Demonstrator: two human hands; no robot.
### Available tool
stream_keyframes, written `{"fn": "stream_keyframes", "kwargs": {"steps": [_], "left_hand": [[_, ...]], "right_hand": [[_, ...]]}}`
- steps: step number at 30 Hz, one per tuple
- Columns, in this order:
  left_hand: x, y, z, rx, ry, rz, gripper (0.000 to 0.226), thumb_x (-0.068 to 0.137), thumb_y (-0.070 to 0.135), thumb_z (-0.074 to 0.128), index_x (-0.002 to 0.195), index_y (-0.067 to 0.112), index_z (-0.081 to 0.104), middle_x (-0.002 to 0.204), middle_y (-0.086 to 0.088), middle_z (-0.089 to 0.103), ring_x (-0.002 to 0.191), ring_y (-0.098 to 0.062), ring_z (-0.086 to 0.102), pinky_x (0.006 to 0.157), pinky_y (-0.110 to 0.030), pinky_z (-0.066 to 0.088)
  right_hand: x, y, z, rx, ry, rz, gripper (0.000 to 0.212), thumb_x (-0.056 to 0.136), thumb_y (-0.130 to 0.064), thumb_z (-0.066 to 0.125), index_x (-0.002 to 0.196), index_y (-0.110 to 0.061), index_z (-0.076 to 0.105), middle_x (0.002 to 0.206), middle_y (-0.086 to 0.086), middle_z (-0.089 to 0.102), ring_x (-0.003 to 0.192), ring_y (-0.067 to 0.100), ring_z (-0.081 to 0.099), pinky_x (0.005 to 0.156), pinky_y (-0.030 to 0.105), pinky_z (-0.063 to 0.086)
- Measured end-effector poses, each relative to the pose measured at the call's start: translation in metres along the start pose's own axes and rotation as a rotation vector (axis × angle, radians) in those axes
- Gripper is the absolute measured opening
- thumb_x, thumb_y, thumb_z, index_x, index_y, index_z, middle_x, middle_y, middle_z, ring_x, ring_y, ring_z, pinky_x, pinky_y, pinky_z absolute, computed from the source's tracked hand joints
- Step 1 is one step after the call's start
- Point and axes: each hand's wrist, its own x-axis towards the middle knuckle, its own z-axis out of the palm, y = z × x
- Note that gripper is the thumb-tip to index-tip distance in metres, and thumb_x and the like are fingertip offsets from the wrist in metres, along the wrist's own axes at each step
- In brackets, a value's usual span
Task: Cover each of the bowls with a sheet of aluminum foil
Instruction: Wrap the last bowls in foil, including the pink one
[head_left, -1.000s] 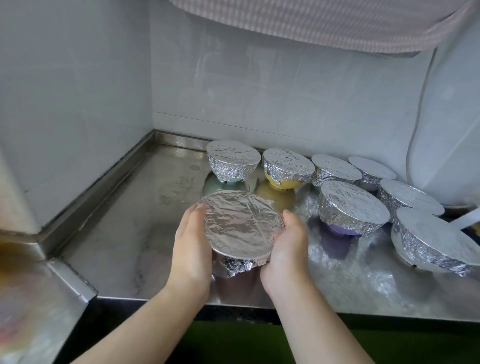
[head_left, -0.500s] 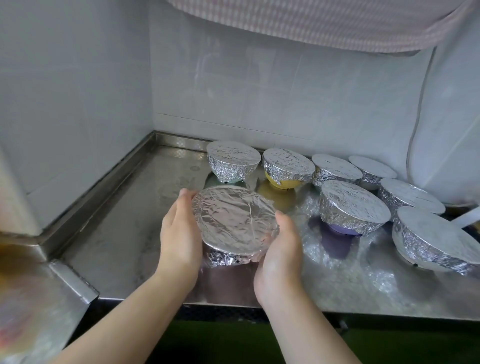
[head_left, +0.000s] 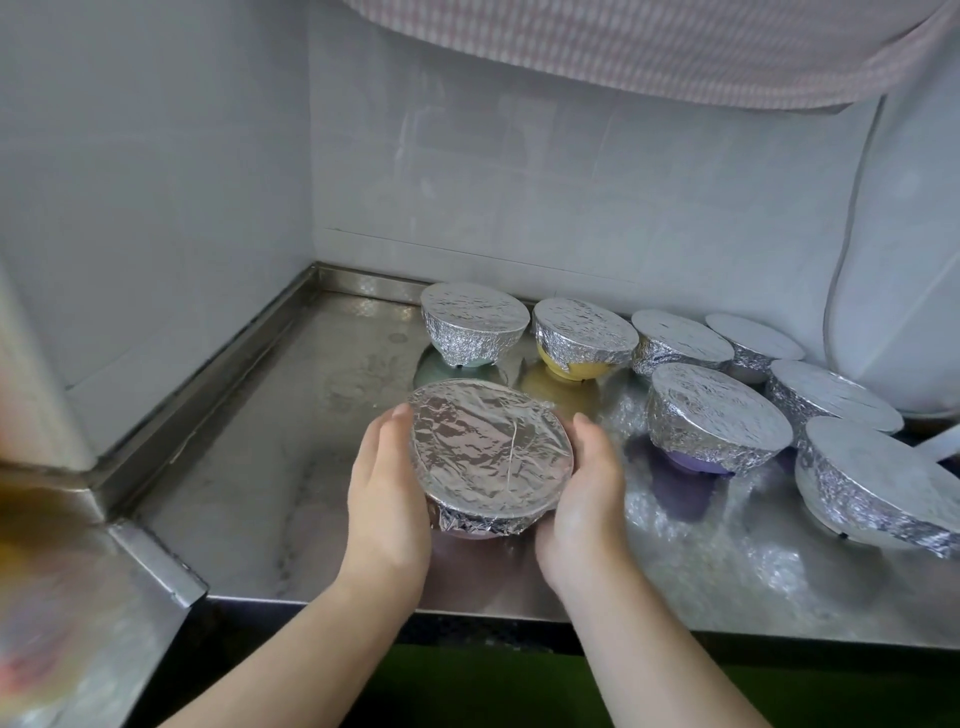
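Two hands on one bowl: my left hand (head_left: 385, 499) and right hand (head_left: 584, 501) cup foil-covered bowl (head_left: 488, 457) from opposite sides, fingers curled round foil skirt. Bowl sits between palms, at or just above steel counter (head_left: 249, 467); contact unclear. Rim tilted toward me. Seven wrapped bowls (head_left: 719, 415) cluster right and behind. Free counter lies left; either hand equally near.

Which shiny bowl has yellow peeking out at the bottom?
The second bowl from the left in the back row. Yellow shows under its foil; its left neighbour shows green, the front one purple.
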Motion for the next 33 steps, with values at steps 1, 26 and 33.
{"fn": "stream_keyframes", "kwargs": {"steps": [1,26,33], "left_hand": [[-0.002,0.0,0.002,-0.008,0.018,0.0,0.045,0.08,0.067,0.052,0.116,0.049,0.072,0.13,0.02,0.07,0.129,-0.01,0.062,0.118,-0.045,0.04],[-0.001,-0.008,0.006,-0.288,-0.026,-0.099,0.043,0.101,0.044,0.051,0.12,0.017,0.077,0.12,-0.008,0.077,0.115,-0.029,0.073,0.113,-0.054,0.047],[0.006,-0.001,0.0,-0.134,-0.049,-0.073,0.031,0.102,0.031,0.054,0.11,0.014,0.079,0.113,-0.011,0.079,0.112,-0.031,0.073,0.11,-0.056,0.05]], "right_hand": [[-0.001,0.004,0.001,0.022,0.002,0.008,0.037,0.105,-0.039,0.054,0.109,-0.012,0.078,0.107,0.014,0.081,0.094,0.03,0.079,0.092,0.047,0.061],[0.001,0.026,0.006,0.356,-0.025,-0.043,0.045,0.106,-0.031,0.042,0.09,-0.012,0.08,0.096,0.017,0.079,0.085,0.031,0.079,0.079,0.041,0.063],[-0.001,0.017,-0.006,0.185,-0.031,-0.007,0.039,0.107,-0.025,0.048,0.098,-0.007,0.081,0.098,0.015,0.081,0.088,0.031,0.08,0.083,0.044,0.062]]}}
